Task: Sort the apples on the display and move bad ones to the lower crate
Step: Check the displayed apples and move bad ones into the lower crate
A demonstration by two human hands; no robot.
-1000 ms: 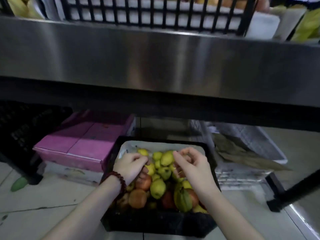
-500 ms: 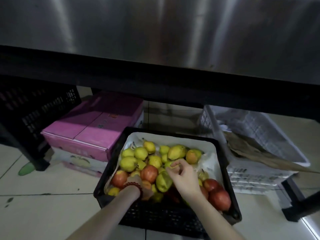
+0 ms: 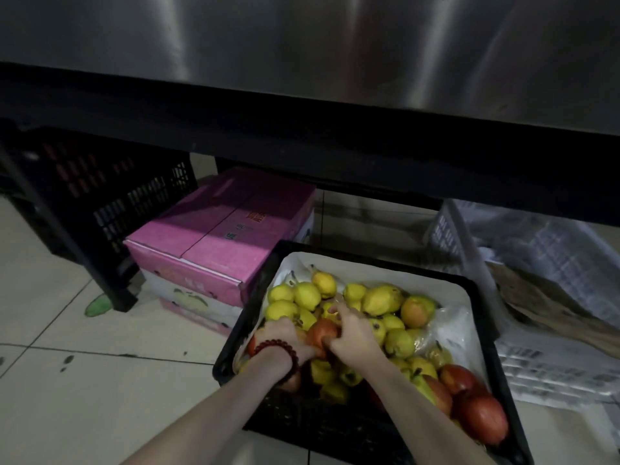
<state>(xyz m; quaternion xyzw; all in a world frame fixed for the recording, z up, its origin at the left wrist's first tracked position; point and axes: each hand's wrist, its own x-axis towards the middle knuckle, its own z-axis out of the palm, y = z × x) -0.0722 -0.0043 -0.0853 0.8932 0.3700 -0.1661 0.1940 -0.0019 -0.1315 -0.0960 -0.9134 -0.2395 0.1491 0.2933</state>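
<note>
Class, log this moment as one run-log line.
left hand: on fruit | right hand: on red apple | place: black crate

I see the black crate (image 3: 496, 357) open from above. Steel shelf (image 3: 302, 55) overhangs behind it. Pink box (image 3: 228, 236) blocks its left side; white basket (image 3: 523, 357) blocks its right.

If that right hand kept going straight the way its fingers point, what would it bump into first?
Most likely the yellow fruit right at the right hand fingertips, inside the black crate; they may already touch, depth is unclear.
</note>
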